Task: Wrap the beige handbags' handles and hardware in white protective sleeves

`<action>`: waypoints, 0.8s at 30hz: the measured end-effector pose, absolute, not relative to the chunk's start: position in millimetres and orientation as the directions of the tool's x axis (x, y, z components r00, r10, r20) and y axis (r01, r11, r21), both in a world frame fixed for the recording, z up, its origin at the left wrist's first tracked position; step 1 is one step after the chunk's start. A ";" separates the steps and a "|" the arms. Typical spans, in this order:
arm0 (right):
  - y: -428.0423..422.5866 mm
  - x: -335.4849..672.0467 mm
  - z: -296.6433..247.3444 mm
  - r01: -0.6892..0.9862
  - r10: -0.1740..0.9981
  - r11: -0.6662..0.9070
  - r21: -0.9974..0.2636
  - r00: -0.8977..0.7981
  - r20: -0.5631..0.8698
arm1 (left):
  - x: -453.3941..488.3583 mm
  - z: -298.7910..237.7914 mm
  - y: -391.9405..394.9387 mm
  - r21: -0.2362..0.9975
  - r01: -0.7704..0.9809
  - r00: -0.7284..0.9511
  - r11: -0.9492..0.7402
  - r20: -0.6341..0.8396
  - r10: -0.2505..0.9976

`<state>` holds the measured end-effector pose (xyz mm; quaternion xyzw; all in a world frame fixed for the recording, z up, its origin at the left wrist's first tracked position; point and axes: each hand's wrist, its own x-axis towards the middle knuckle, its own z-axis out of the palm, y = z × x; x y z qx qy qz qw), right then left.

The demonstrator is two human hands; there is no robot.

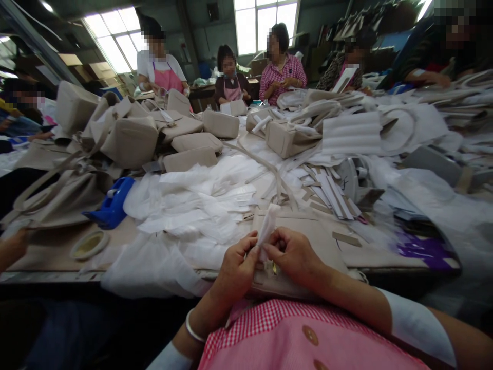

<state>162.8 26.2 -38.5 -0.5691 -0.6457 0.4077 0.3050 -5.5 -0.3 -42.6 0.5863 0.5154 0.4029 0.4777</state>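
Both my hands meet in front of me at the table's near edge, pinching a narrow strip of white foam wrap (268, 224) that stands up between them. My left hand (239, 261) grips its lower left side with thumb and fingers. From the other side, the fingers of my right hand (295, 254) are closed on the same strip. Beneath them lies a beige handbag (314, 236), flat against the table edge. A small gold-coloured metal piece (275, 267) shows just under my right fingers.
White foam sheets (192, 200) pile up ahead to the left. Nearby are a blue tape dispenser (111, 203) and a tape roll (89, 245). Beige bags (131, 141) heap farther back. Cut strips (333, 192) and purple plastic (423, 252) lie right. Several people work across the table; another hand (13, 249) shows left.
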 end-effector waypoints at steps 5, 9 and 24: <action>30.3 168.2 -38.5 0.448 0.949 0.066 -0.892 -0.305 -0.083 | -9.5 -46.9 -3.5 0.993 0.021 0.213 0.117 -0.119 0.970; 26.8 171.5 -41.4 0.347 0.919 0.219 -0.912 -0.387 0.074 | -6.5 -46.7 -1.3 0.986 0.086 0.156 0.144 -0.156 0.975; 27.9 305.0 -21.7 0.561 0.975 0.211 -0.801 -0.068 0.210 | -4.1 -43.0 21.0 0.956 0.083 0.026 0.282 -0.285 0.958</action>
